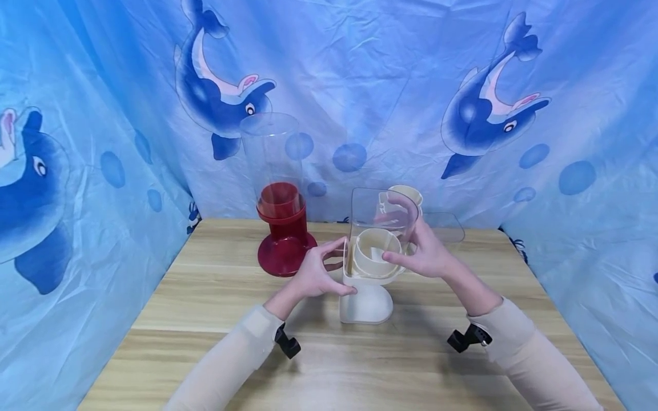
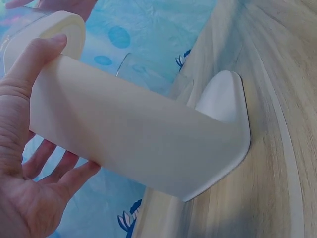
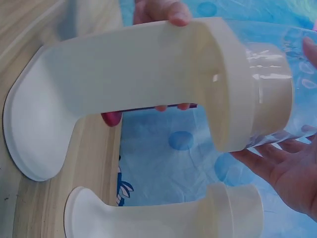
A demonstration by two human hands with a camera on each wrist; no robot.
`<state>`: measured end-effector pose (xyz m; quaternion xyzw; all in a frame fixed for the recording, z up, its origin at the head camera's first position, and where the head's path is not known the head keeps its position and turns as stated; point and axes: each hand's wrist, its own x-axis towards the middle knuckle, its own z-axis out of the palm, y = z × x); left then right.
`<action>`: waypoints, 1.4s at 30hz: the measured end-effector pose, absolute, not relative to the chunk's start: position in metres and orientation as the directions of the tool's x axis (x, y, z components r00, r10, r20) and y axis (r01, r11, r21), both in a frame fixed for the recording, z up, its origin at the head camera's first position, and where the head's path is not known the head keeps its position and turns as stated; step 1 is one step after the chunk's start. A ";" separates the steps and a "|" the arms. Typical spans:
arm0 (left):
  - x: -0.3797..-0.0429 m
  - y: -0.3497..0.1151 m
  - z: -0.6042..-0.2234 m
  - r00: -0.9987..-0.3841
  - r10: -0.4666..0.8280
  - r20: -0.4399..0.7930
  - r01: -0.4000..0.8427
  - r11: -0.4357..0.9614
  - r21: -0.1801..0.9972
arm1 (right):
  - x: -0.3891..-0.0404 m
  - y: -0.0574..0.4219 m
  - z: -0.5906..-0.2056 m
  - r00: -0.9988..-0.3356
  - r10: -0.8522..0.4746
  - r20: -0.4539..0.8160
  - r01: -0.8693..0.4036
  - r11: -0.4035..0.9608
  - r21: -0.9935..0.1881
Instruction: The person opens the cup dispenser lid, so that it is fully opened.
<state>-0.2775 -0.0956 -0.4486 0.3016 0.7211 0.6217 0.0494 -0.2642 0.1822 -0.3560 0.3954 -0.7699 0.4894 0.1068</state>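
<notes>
A white dispenser stand (image 1: pixel 366 305) is upright on the table, with a flat rounded foot and a cream ring-shaped collar (image 1: pixel 377 251) at its top. My left hand (image 1: pixel 316 271) grips the stand's upper side, thumb at the front and fingers behind, as the left wrist view shows on its flat back panel (image 2: pixel 119 124). A clear plastic container (image 1: pixel 377 200) stands around the collar on top. Around the container's right side, my right hand (image 1: pixel 424 245) has its thumb in front and fingers behind. In the right wrist view, its fingers (image 3: pixel 277 163) lie under the clear wall.
A red stand (image 1: pixel 283 251) topped by a clear cylinder (image 1: pixel 269 148) is at the left. Behind my right hand is a second white stand (image 1: pixel 411 194), seen also in the right wrist view. Another clear container (image 1: pixel 448 225) is behind at right. A dolphin-print curtain (image 1: pixel 349 85) encloses the table.
</notes>
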 end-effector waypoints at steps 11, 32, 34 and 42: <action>-0.279 -0.094 -0.447 -0.822 0.498 0.277 0.353 0.063 0.933 | -0.258 0.190 -0.344 -0.684 -0.540 0.491 -0.675 0.213 -0.706; -0.279 -0.095 -0.448 -0.805 0.518 0.288 0.378 0.075 0.923 | -0.271 0.173 -0.247 -0.552 -0.781 0.291 -0.819 0.442 -0.366; -0.279 -0.095 -0.448 -0.802 0.523 0.289 0.382 0.076 0.921 | -0.273 0.171 -0.243 -0.538 -0.799 0.268 -0.828 0.442 -0.344; -0.281 -0.095 -0.447 -0.798 0.529 0.289 0.388 0.085 0.918 | -0.281 0.148 -0.207 -0.470 -0.880 0.068 -0.862 0.441 -0.250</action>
